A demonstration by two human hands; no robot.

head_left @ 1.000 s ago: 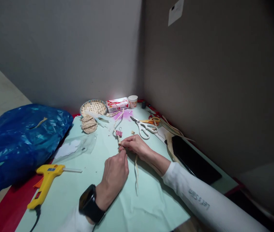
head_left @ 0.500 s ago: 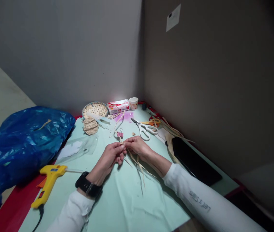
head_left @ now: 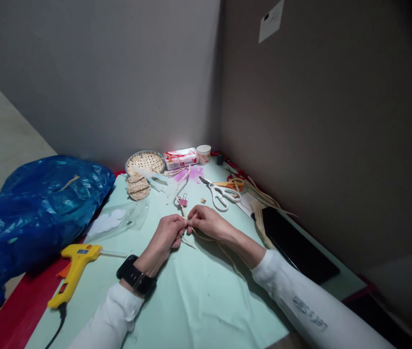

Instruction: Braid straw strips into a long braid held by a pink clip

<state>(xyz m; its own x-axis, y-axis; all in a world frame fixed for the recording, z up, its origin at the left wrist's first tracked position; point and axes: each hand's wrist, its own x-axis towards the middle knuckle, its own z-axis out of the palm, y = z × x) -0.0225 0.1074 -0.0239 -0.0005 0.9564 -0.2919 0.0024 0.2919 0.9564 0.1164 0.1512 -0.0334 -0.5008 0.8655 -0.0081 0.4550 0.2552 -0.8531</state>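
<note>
My left hand (head_left: 167, 233) and my right hand (head_left: 206, 220) meet over the pale green sheet (head_left: 198, 291), fingertips pinched together on thin straw strips (head_left: 187, 224). The plaited part of the straw runs away from my fingers toward the back, held by a pink binder clip (head_left: 182, 201). Loose strip ends trail under my right wrist. A black watch (head_left: 135, 277) sits on my left wrist. Both arms wear white sleeves.
A yellow glue gun (head_left: 74, 265) lies at the left, a blue plastic bag (head_left: 35, 208) beyond it. White-handled scissors (head_left: 220, 195), a woven tray (head_left: 146, 162), small woven pieces (head_left: 138, 187), a packet (head_left: 181, 158) and a cup (head_left: 203, 153) sit at the back. A black slab (head_left: 293, 242) lies right.
My left hand turned from back-up to side-on and moved up beside my right hand. The loose strip ends swung from hanging toward me to lying under my right wrist.
</note>
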